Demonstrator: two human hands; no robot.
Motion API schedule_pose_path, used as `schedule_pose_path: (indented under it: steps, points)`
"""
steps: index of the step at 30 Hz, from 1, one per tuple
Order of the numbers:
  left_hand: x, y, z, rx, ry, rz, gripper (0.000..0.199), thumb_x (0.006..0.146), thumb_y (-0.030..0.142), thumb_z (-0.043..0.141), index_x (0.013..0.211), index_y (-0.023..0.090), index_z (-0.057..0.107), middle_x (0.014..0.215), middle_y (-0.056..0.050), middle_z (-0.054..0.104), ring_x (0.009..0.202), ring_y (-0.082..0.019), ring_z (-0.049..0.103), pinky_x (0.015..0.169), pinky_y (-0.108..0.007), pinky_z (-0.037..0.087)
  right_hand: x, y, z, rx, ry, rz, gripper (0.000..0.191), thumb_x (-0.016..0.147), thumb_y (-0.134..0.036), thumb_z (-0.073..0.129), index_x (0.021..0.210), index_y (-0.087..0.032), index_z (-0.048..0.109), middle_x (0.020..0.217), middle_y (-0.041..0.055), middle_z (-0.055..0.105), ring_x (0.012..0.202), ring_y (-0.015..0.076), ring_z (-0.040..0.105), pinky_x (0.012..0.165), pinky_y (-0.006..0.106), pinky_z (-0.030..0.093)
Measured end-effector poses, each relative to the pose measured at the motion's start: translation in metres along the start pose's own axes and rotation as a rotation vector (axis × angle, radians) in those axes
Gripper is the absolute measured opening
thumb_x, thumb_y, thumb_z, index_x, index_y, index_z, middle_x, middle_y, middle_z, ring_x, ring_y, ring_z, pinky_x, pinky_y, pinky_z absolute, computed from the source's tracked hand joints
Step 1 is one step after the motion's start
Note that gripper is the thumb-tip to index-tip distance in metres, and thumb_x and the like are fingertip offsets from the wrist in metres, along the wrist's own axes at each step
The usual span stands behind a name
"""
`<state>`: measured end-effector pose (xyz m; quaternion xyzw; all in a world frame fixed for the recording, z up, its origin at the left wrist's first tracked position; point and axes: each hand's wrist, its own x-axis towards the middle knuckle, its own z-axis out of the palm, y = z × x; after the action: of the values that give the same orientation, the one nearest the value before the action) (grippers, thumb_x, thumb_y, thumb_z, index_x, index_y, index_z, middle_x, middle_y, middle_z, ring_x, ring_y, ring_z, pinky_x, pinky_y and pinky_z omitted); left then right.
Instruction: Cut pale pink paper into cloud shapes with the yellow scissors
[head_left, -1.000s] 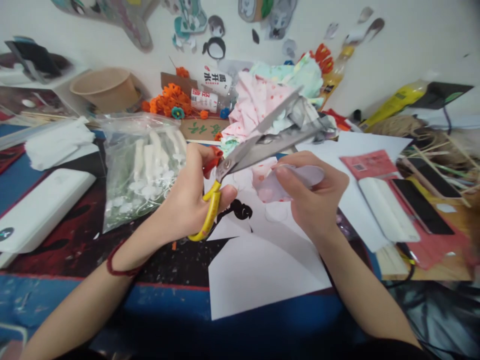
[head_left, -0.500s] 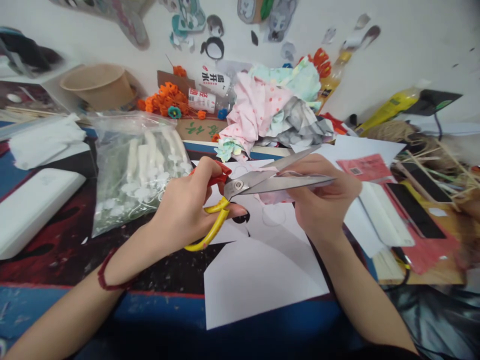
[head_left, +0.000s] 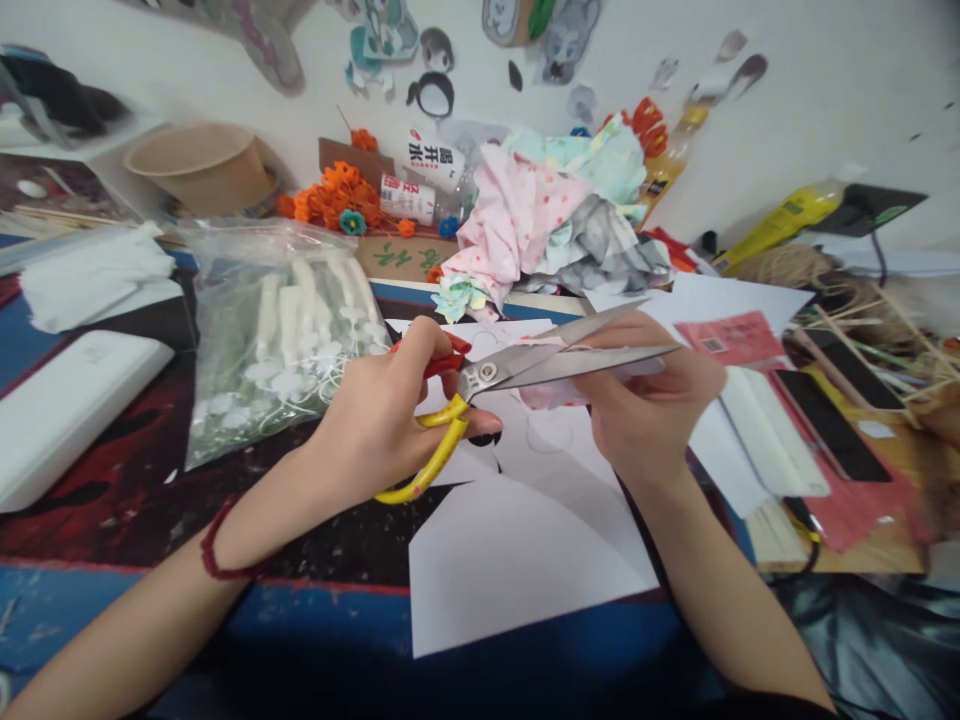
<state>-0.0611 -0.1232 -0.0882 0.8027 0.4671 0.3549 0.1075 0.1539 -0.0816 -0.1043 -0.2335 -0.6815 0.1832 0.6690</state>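
Observation:
My left hand (head_left: 394, 420) is closed round the handles of a large pair of scissors (head_left: 489, 372), one handle red and one yellow. The blades point right and are partly spread, reaching across my other hand. Between the fingers of my right hand (head_left: 649, 395) is a piece of pink dotted fabric (head_left: 553, 394), lying along the blades; much of it is hidden by the fingers and steel. Beneath both hands lie white paper sheets (head_left: 517, 560), the farther one with faint drawn outlines and a dark cut-out spot.
To the left lie a zip bag (head_left: 277, 350) of pale pieces and a white case (head_left: 82, 410). Crumpled fabric scraps (head_left: 517, 215), orange flowers (head_left: 337, 195) and bottles stand at the back. Phones (head_left: 832, 425) and a red packet (head_left: 731, 340) lie on the right.
The scissors and my left hand have shifted slightly right, and the blades look a little closer together. My right hand is almost where it was.

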Motion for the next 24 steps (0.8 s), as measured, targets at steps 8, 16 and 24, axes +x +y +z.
schedule_pose_path:
  steps: [8, 16, 24]
  points:
    - [-0.0009, -0.0001, 0.0009, -0.024, -0.017, -0.016, 0.047, 0.085, 0.062, 0.063, 0.093, 0.022, 0.040, 0.071, 0.004, 0.066, 0.042, -0.007, 0.048, 0.041, -0.021, 0.036, 0.0006, -0.0024, 0.0011, 0.005, 0.006, 0.002, 0.027, 0.076, -0.004, 0.074, 0.089, -0.028, 0.078, 0.081, -0.0031, 0.076, 0.078, 0.0164, 0.071, 0.070, 0.033, 0.058]
    - [-0.0003, 0.0023, 0.0004, -0.024, -0.055, -0.114, 0.044, 0.083, 0.058, 0.066, 0.093, 0.023, 0.041, 0.067, 0.004, 0.063, 0.043, -0.011, 0.053, 0.044, -0.024, 0.038, 0.0003, 0.0032, 0.0029, 0.046, 0.026, -0.044, 0.036, 0.072, 0.001, 0.074, 0.093, -0.028, 0.079, 0.083, -0.0043, 0.077, 0.079, 0.0136, 0.071, 0.070, 0.029, 0.059]
    - [-0.0011, 0.0015, 0.0015, -0.020, -0.042, -0.088, 0.043, 0.083, 0.056, 0.067, 0.092, 0.024, 0.039, 0.067, 0.005, 0.060, 0.044, -0.011, 0.052, 0.043, -0.025, 0.032, 0.0004, 0.0024, 0.0040, -0.004, 0.033, -0.024, 0.028, 0.074, -0.004, 0.074, 0.088, -0.027, 0.078, 0.080, -0.0042, 0.075, 0.075, 0.0147, 0.070, 0.069, 0.031, 0.058]
